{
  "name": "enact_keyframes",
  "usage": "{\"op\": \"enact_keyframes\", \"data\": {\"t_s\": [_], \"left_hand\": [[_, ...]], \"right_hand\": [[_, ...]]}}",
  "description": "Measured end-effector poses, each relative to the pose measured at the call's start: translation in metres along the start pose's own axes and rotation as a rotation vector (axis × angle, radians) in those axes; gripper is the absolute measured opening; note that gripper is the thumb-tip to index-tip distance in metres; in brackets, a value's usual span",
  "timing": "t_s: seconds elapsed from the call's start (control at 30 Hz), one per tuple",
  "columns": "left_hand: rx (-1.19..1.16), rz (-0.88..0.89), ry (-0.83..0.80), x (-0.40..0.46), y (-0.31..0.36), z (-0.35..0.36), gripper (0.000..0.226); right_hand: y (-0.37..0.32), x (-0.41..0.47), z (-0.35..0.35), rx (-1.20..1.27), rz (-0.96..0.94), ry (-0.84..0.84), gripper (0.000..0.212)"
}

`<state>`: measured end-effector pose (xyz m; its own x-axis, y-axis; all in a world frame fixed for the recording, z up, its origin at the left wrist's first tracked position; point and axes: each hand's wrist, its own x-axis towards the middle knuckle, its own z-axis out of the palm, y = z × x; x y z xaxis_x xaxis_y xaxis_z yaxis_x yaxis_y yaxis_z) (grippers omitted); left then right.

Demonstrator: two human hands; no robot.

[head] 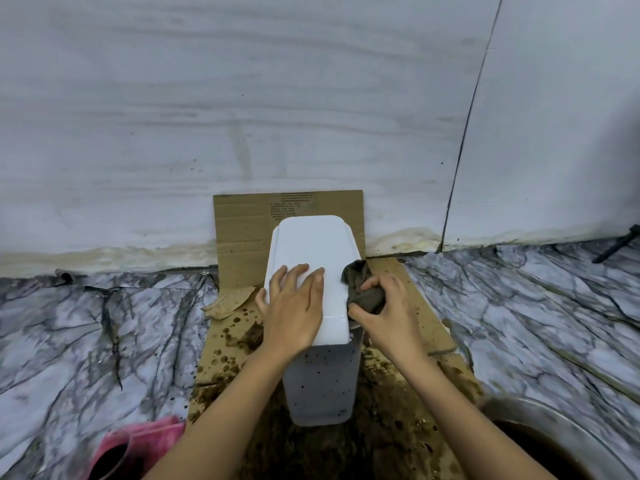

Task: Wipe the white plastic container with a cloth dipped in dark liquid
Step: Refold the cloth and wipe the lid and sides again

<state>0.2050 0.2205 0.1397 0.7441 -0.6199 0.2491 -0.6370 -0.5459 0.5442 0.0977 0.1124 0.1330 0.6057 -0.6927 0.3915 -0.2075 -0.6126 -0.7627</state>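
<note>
A pale wall (pixel 242 116) fills the upper half of the view, and a marbled floor (pixel 86 323) spreads below it from 9 to 3 o'clock. A sheet of brown cardboard (pixel 426 306), heavily spattered with dark stains, is laid on the floor and is leaned up against the wall at 12 o'clock. The white plastic container (pixel 311 247) is stood upright on the cardboard at the centre, its closed lid turned up and its near side speckled with dark spots. A metal bowl (pixel 554 434) of dark liquid is seen at 5 o'clock, and a pink object (pixel 138 441) at 7 o'clock. The left hand (pixel 294 306) is laid flat on the lid, its fingers spread and straight, the thumb hooked over the lid's 9 o'clock edge. The right hand (pixel 384 313) is curled around a dark, wet cloth (pixel 363 285), which is pinched between thumb and fingers and pressed against the lid's 3 o'clock edge, just beside the left hand.
</note>
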Motion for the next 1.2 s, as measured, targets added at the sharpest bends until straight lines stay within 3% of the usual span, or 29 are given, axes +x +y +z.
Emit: {"op": "enact_keyframes", "data": {"t_s": [0.13,0.23,0.4,0.57,0.97,1.2], "left_hand": [[-0.012,-0.002,-0.012,-0.001,-0.002,-0.002,0.050],[-0.048,-0.002,-0.035,-0.001,-0.006,-0.005,0.048],[-0.044,0.020,-0.074,0.000,-0.006,-0.007,0.048],[-0.035,0.021,-0.071,0.001,-0.008,-0.007,0.046],[-0.032,0.022,-0.091,0.001,-0.007,-0.008,0.047],[-0.029,0.031,-0.076,0.002,-0.008,-0.007,0.047]], "right_hand": [[0.004,-0.003,0.000,0.131,0.157,0.030,0.026],[0.004,-0.007,-0.003,0.419,0.365,-0.094,0.025],[0.000,-0.014,-0.002,0.266,0.268,-0.112,0.044],[-0.005,-0.013,0.002,0.094,0.157,-0.009,0.040],[0.006,0.028,-0.009,0.455,0.449,-0.022,0.021],[-0.004,-0.016,0.013,0.370,0.337,0.085,0.034]]}}
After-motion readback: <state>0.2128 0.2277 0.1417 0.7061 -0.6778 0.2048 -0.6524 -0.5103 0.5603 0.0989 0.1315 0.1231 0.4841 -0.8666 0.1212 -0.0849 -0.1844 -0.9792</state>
